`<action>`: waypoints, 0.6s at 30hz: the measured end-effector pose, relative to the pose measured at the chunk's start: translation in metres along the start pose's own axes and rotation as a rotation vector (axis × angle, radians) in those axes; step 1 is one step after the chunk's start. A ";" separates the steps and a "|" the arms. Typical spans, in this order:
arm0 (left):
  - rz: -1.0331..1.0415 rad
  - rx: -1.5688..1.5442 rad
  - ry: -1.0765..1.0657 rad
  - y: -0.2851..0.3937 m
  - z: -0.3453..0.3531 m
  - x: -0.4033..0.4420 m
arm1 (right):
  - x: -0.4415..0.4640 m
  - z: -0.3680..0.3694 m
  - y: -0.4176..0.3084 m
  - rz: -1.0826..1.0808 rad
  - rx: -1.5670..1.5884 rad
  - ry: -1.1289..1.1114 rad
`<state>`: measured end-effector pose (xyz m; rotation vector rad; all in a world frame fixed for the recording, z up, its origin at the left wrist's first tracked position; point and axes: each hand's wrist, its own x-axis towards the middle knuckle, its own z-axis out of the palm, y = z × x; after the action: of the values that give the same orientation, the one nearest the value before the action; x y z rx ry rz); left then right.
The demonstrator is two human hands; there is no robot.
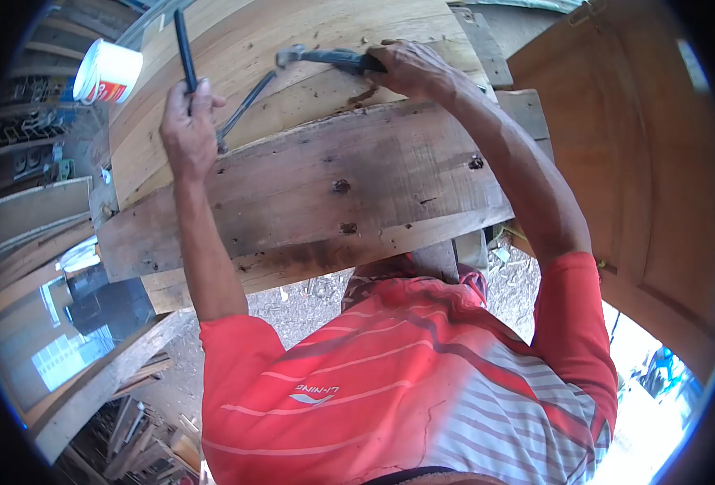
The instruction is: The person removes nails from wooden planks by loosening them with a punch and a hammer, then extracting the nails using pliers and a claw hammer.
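My left hand (189,129) is closed around a thin black bar (183,48), which stands up above the fist. Its exact kind does not show. At the right, my right hand (414,69) grips the black handle of a hammer (325,56), whose grey head points left over the boards. A dark metal rod (248,103) with a bent lower end slants between the hammer head and my left hand, close to the wooden worktop (333,97). Whether the rod touches the hammer head, I cannot tell. Nearest my body is a thick, worn plank (293,194) with dark knots and holes.
A white bucket (115,71) with a red label stands at the worktop's far left. Large brown wooden panels (616,145) rise on the right. Shelves with tools and timber line the left side. Scrap wood (143,436) lies on the floor at lower left.
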<state>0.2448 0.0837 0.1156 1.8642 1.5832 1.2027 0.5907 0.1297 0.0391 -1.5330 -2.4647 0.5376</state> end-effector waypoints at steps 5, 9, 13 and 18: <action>0.135 0.109 0.074 0.102 -0.017 -0.034 | -0.029 0.005 -0.012 -0.138 -0.090 0.383; 0.243 -0.062 0.176 0.134 -0.035 -0.059 | -0.079 -0.063 -0.064 0.184 0.482 -0.195; 0.334 -0.304 0.261 0.150 -0.031 -0.066 | -0.137 -0.021 -0.102 0.070 1.232 -0.148; 0.214 -0.705 -0.161 0.151 0.045 -0.088 | -0.175 -0.015 -0.113 -0.060 1.930 0.630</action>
<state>0.3708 -0.0299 0.1770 1.6142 0.7354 1.4178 0.5811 -0.0690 0.1032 -0.4985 -0.6249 1.4044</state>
